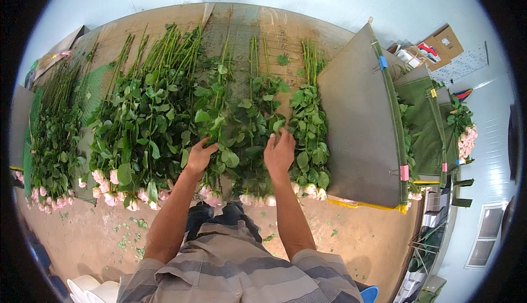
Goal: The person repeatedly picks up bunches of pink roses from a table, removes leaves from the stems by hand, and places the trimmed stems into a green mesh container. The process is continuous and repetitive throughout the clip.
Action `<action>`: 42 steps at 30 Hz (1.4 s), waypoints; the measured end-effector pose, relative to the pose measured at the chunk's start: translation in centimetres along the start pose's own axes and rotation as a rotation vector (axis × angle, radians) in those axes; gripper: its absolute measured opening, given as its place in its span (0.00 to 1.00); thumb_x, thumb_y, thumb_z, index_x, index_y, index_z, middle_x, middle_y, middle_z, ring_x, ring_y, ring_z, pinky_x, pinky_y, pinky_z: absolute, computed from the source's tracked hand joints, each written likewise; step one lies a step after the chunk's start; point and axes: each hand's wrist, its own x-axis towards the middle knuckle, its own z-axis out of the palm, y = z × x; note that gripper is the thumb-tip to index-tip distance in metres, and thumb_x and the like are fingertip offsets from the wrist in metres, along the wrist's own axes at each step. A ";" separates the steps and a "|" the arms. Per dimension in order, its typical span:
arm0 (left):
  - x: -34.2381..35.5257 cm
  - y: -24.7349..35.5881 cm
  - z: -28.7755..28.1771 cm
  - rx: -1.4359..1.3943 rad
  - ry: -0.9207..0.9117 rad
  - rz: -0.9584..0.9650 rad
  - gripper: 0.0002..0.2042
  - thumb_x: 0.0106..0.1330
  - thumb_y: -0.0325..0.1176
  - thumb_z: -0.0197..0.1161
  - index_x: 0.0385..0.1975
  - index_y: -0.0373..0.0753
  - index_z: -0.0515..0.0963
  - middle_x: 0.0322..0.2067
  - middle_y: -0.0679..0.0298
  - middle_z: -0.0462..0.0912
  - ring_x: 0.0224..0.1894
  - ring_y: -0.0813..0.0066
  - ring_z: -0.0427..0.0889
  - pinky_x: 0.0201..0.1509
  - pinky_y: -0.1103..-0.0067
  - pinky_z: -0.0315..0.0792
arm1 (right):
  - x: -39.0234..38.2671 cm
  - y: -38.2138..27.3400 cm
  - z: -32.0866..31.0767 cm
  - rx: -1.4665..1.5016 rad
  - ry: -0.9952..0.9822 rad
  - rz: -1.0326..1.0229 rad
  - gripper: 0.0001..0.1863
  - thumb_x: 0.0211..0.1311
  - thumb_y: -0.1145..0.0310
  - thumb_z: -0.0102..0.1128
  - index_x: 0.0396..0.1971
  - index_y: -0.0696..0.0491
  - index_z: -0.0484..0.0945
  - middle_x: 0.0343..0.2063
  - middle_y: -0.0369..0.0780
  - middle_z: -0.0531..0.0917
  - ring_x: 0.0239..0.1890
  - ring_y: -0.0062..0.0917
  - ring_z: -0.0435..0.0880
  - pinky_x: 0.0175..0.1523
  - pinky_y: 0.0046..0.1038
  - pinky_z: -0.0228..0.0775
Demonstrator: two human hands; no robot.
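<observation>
My left hand (203,150) is in the leaves beside the middle bundle of long rose stems (221,100), its fingers bent and closed; their tips and what they hold are unclear. My right hand (279,145) touches a smaller bundle (258,111) right of that, fingers curled at its leaves, their grip partly hidden. Pale pink rose heads (211,196) hang at the table's near edge, stems pointing away from me. A large bundle (143,116) lies left of my hands, and another (307,116) just right of my right hand.
The worktable (285,17) carries more roses (55,155) and green mesh (96,100) at left. A grey panel (357,127) with clips stands at right, beside green-covered wrapped roses (466,138) and cardboard boxes (443,45). White chairs (93,289) are low left. Leaf scraps lie on the floor (110,231).
</observation>
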 end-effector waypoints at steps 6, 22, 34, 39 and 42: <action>0.9 -1.1 0.5 -0.014 0.083 -0.090 0.26 0.65 0.37 0.59 0.60 0.32 0.65 0.52 0.56 0.74 0.53 0.67 0.70 0.56 0.72 0.64 | -4.3 -8.1 2.0 0.241 -0.393 -0.041 0.19 0.66 0.63 0.49 0.49 0.61 0.71 0.44 0.53 0.77 0.42 0.47 0.80 0.46 0.42 0.73; 1.4 -3.4 -0.3 0.135 0.150 -0.012 0.15 0.68 0.37 0.54 0.51 0.39 0.73 0.42 0.61 0.80 0.45 0.66 0.74 0.51 0.66 0.66 | -2.5 -7.1 5.1 0.044 -0.723 0.286 0.20 0.66 0.60 0.50 0.52 0.56 0.74 0.37 0.50 0.82 0.34 0.44 0.81 0.37 0.46 0.75; 1.6 -4.5 0.2 0.350 0.023 0.124 0.21 0.66 0.31 0.52 0.59 0.35 0.68 0.48 0.51 0.79 0.48 0.64 0.76 0.51 0.73 0.68 | -2.6 -6.6 5.4 0.089 -0.688 0.257 0.15 0.61 0.62 0.54 0.38 0.58 0.79 0.31 0.55 0.81 0.37 0.52 0.79 0.42 0.46 0.72; 1.7 -4.8 0.2 0.419 0.025 0.138 0.20 0.64 0.30 0.53 0.57 0.37 0.71 0.46 0.49 0.80 0.46 0.61 0.79 0.49 0.72 0.71 | -2.3 -6.9 4.9 0.025 -0.756 0.269 0.18 0.62 0.61 0.53 0.46 0.57 0.77 0.31 0.52 0.82 0.35 0.49 0.81 0.39 0.46 0.75; 1.1 -4.7 0.2 0.714 0.123 0.234 0.19 0.62 0.36 0.55 0.54 0.41 0.74 0.48 0.47 0.78 0.50 0.52 0.78 0.54 0.69 0.70 | -2.6 -7.0 5.0 -0.015 -0.741 0.210 0.16 0.63 0.61 0.52 0.41 0.57 0.78 0.33 0.53 0.82 0.37 0.49 0.81 0.41 0.46 0.74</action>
